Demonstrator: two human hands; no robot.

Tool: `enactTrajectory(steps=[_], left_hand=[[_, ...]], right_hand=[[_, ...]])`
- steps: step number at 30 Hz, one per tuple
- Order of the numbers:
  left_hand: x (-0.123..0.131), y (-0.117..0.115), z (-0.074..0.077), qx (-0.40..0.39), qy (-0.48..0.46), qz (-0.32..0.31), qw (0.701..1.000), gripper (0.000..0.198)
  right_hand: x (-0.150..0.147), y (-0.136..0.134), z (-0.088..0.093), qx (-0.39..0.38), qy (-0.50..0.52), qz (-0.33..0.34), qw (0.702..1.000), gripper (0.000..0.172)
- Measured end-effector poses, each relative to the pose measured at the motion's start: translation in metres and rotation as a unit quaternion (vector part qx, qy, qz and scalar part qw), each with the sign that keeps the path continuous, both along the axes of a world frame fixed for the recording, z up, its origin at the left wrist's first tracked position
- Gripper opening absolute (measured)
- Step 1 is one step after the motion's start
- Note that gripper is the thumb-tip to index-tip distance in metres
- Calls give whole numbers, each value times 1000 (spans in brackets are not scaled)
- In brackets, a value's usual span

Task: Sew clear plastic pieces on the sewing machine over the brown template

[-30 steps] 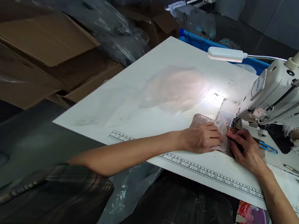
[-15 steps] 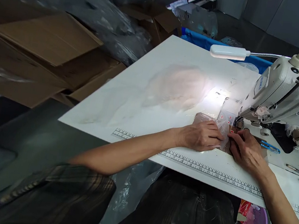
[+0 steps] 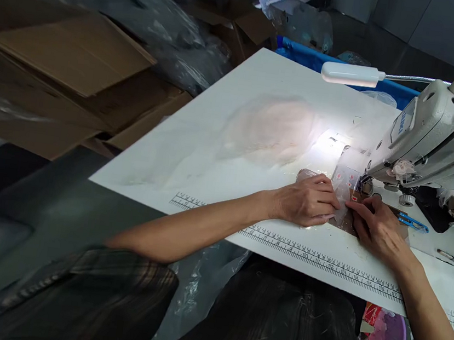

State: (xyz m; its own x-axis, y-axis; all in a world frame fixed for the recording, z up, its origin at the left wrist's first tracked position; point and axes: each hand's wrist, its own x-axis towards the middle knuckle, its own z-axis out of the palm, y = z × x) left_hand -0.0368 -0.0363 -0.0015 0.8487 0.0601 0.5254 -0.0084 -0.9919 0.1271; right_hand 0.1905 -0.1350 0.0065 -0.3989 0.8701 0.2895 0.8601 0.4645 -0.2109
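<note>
The white table (image 3: 195, 155) bears a sewing machine (image 3: 426, 128). Left hand (image 3: 309, 201), fingers together, and right hand (image 3: 379, 230), forefinger extended, touch sheer material (image 3: 341, 196) near the presser foot (image 3: 361, 183). Step judged: guiding material for stitching; next move calls for flat, even feeding. Undersides hidden, grips undeterminable; needle point indistinct.

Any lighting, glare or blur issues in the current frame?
Head view: glare burns out a patch of white tabletop near the lamp; head view: the cardboard box toward the left looks dim and soft; head view: left hand and right hand read clearly, the translucent sheet between them less so.
</note>
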Motion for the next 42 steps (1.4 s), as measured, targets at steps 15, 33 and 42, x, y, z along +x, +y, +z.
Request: enactTrajectory(steps=[15,33,42], left_hand=[[-1,-1,0,-13,-10,-15,1000,20],[3,-6,2,45,-34,-18,998,17],[2,-6,0,27,17,0,999,23]], right_hand=[[1,-2,2,-12,25,6,1000,33],[-1,-5,0,-13,47,-12,999,33],[8,-6,4,-53,142,-24,988,33]])
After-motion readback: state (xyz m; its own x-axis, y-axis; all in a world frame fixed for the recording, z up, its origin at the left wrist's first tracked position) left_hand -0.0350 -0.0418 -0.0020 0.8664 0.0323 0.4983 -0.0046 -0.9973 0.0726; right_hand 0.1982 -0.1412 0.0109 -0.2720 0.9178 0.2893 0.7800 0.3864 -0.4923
